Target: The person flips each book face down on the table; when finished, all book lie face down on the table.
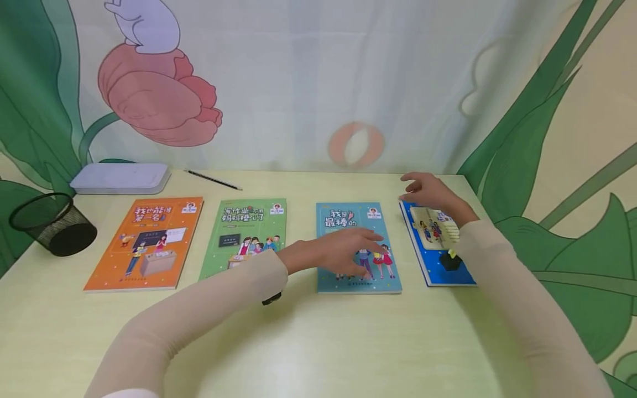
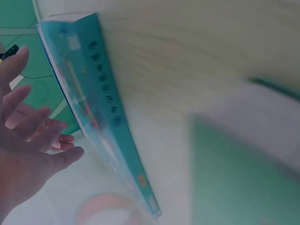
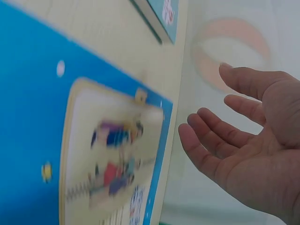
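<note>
Over the teal book [image 1: 343,215] in the head view, my left hand [image 1: 345,251] hovers with fingers spread, partly covering its cover pictures. The left wrist view shows that hand [image 2: 28,140] beside the book's teal spine [image 2: 108,93], nothing in its grasp. Above the top edge of the blue book [image 1: 420,243] at the right is my right hand [image 1: 430,193], fingers loosely bent. In the right wrist view the right hand [image 3: 248,140] holds nothing, and the blue cover [image 3: 28,117] lies beside it. My right sleeve hides part of the blue book.
A green book [image 1: 249,221] lies left of the teal one, partly under my left sleeve, and an orange book [image 1: 149,243] lies farther left. Along the back are a pencil [image 1: 214,179] and a white case [image 1: 121,178]. A black mesh basket [image 1: 74,237] lies tipped at the left edge.
</note>
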`<state>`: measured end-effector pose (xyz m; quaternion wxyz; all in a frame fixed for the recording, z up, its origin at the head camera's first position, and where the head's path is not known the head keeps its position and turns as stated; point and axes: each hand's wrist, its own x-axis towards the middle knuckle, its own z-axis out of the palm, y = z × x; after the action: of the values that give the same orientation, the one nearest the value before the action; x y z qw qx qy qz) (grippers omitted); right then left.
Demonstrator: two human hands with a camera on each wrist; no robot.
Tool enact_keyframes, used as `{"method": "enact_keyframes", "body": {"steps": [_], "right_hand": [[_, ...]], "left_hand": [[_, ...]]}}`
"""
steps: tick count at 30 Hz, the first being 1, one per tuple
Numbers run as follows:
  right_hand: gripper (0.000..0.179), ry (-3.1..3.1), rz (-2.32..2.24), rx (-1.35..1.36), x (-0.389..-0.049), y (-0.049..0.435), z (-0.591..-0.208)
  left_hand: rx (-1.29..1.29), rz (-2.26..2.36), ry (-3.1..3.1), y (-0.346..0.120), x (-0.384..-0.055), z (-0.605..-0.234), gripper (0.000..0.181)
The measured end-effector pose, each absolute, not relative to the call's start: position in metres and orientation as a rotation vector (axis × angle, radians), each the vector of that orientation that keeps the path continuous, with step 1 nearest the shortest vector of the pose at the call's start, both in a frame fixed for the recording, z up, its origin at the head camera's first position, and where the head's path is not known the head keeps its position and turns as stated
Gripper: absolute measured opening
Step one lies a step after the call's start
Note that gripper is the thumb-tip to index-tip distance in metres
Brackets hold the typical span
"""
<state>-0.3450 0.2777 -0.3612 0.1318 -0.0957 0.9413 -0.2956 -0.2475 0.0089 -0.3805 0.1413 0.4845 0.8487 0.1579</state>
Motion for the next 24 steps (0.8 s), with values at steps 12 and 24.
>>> {"method": "enact_keyframes", "body": {"steps": [12,24], "right_hand": [[0.058,2.715,-0.85,-0.373,-0.345,0.246,-0.379],[0.066,2.66,-0.848,-0.382,-0.341,0.223,-0.388]], "left_hand": [[1.443,0.39,2.452,-0.023,-0.24,-0.38,0.065],[1.462,0.246,2.454,-0.043,-0.232,-0.387,0.065]]}}
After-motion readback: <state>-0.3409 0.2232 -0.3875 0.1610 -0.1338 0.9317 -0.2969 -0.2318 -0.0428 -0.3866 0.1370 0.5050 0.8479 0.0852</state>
